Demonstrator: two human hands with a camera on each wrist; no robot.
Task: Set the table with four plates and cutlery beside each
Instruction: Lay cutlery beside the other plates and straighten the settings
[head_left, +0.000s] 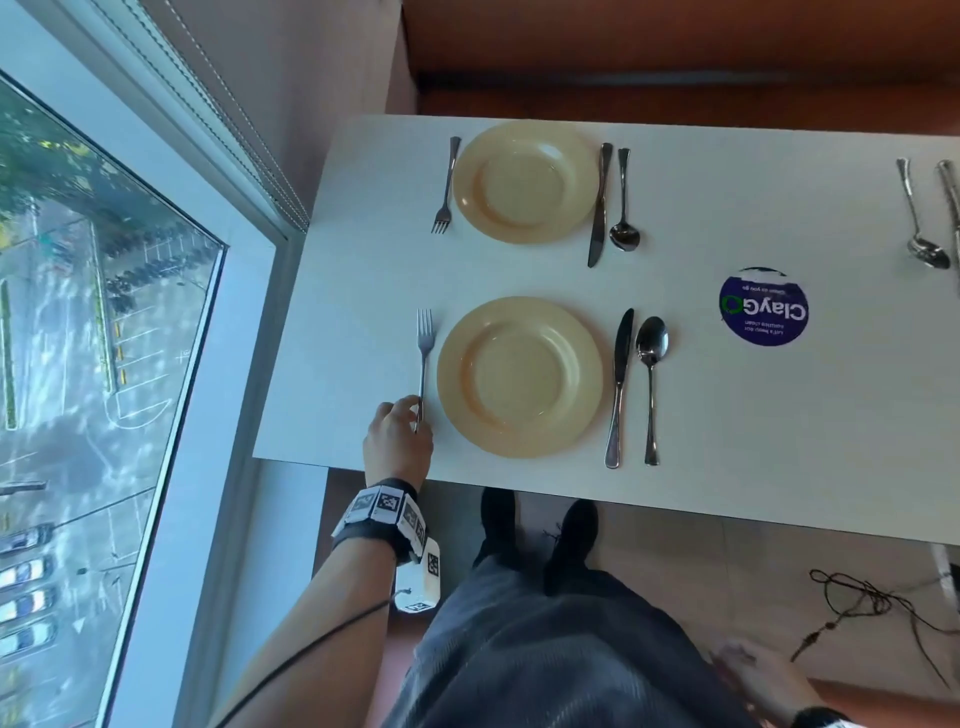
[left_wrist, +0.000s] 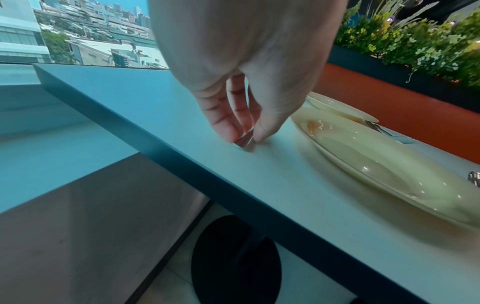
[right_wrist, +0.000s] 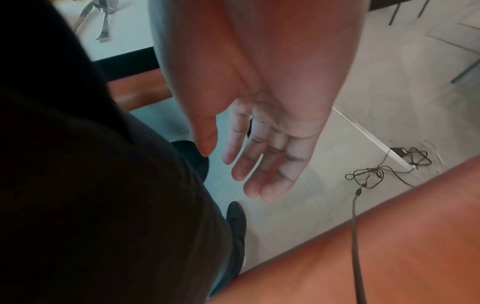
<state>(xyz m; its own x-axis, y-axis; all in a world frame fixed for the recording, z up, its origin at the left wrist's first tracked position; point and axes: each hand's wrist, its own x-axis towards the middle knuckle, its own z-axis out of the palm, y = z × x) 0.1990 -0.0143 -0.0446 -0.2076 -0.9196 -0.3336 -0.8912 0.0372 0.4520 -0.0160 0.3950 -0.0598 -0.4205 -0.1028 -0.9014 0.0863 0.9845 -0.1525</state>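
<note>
My left hand (head_left: 397, 434) pinches the fork (head_left: 424, 358) handle, apparently flat on the desk (head_left: 337, 312) left of the plate (head_left: 519, 376); I'd square it parallel, then let go, while my right hand (right_wrist: 255, 148) hangs relaxed.

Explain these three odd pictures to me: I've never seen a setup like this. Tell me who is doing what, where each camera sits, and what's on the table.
No machine here: a person sets a table, wearing one camera on the head and one on each wrist. The head view looks down on the white table. Two yellow plates, near and far, each have a fork left and a knife and spoon right. The left hand pinches the near fork by its handle end; the left wrist view shows that pinch close up. The right hand hangs open over the floor, holding nothing. More cutlery lies at the table's right edge.
</note>
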